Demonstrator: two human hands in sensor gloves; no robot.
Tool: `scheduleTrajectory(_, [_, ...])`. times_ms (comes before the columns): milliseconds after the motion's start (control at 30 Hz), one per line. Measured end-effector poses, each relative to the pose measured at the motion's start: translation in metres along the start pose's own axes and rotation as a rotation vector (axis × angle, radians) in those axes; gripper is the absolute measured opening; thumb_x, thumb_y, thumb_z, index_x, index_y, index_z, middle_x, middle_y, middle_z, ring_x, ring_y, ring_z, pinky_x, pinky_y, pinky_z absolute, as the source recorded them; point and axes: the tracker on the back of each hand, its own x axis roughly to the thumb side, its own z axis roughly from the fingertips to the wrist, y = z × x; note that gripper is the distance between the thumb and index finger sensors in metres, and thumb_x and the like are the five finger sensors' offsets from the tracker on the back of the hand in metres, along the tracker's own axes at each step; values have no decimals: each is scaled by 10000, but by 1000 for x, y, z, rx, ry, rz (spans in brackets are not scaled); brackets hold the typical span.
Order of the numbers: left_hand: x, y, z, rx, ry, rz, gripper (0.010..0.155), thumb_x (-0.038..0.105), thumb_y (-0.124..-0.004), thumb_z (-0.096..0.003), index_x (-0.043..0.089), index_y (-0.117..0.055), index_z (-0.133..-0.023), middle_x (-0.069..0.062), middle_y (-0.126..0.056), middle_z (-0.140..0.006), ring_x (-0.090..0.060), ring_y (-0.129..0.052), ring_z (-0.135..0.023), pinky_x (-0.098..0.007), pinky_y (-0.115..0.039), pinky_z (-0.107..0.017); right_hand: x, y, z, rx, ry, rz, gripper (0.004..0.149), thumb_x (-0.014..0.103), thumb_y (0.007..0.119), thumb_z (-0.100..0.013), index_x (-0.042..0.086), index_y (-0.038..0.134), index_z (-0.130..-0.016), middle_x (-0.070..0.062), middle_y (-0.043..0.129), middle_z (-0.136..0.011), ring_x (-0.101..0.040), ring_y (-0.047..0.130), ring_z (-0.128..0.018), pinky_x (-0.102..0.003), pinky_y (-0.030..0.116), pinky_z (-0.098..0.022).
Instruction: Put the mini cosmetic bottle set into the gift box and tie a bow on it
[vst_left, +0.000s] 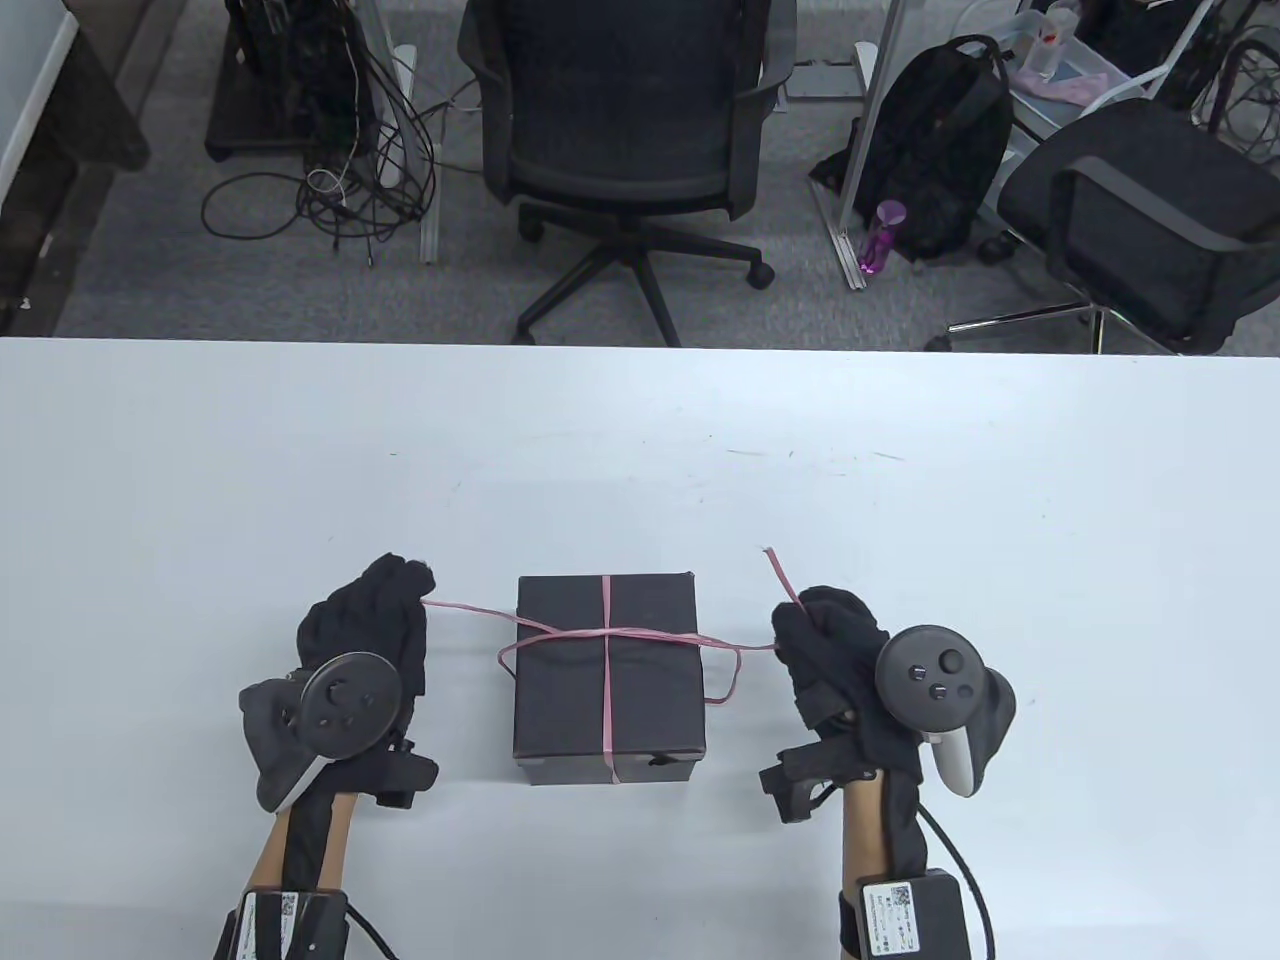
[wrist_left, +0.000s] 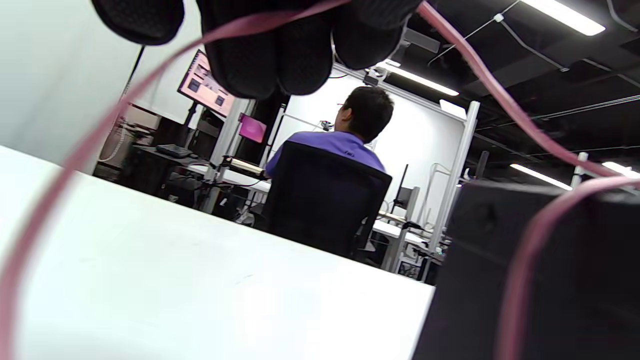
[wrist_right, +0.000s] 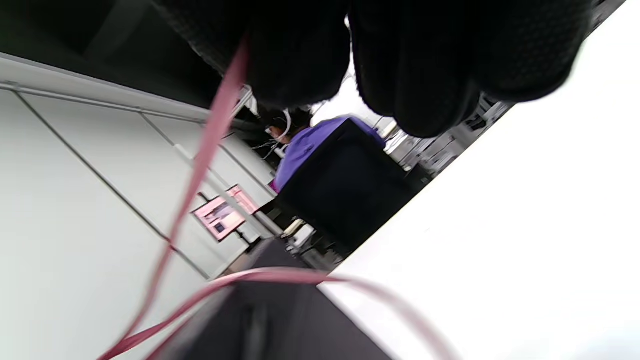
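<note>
A closed black gift box (vst_left: 608, 675) sits on the white table (vst_left: 640, 450) between my hands. A pink ribbon (vst_left: 606, 632) wraps it lengthwise and crosswise, crossing on the lid with a small loop on each side. My left hand (vst_left: 385, 610), just left of the box, grips one ribbon strand, which runs taut to the lid. My right hand (vst_left: 825, 635), just right of the box, grips the other strand; its loose end (vst_left: 780, 572) sticks up past the knuckles. In the left wrist view the ribbon (wrist_left: 480, 80) passes under my curled fingers (wrist_left: 280, 55) toward the box (wrist_left: 540, 280). The bottle set is not visible.
Beyond the table's far edge stand two office chairs (vst_left: 625, 120) (vst_left: 1150, 215), a black backpack (vst_left: 935, 150) and floor cables (vst_left: 330, 190). The wrist views show a seated person in a purple shirt (wrist_left: 340, 145) and monitors far behind.
</note>
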Motion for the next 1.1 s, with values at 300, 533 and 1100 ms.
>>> scheduleTrajectory(300, [-32, -38, 5, -127, 91, -117, 429, 338, -621, -605, 246, -708, -1015, -26, -889, -942, -292, -969, -774, -619, -733, -658, -41, 18, -5, 118, 112, 99, 387, 262, 712, -616, -77, 871, -520, -335, 746, -908, -499, 833, -694, -641, 727, -495])
scheduleTrajectory(533, [-38, -66, 10, -245, 95, -175, 425, 341, -634, -596, 265, -739, -1001, -14, -911, -934, -294, -978, -779, -619, -737, -655, -48, 40, -5, 194, 109, 176, 386, 261, 716, -609, -83, 875, -531, -332, 742, -917, -497, 832, -703, -639, 728, -499])
scheduleTrajectory(1100, [-42, -75, 9, -589, 151, -219, 777, 498, -743, -538, 265, -407, -1198, -159, -487, -1230, -513, -580, -1107, -721, -574, -735, -53, 53, -4, 291, 107, 382, 762, 362, 771, -581, -118, 486, -1100, -479, 388, -1078, -722, 463, -883, -780, 540, -578])
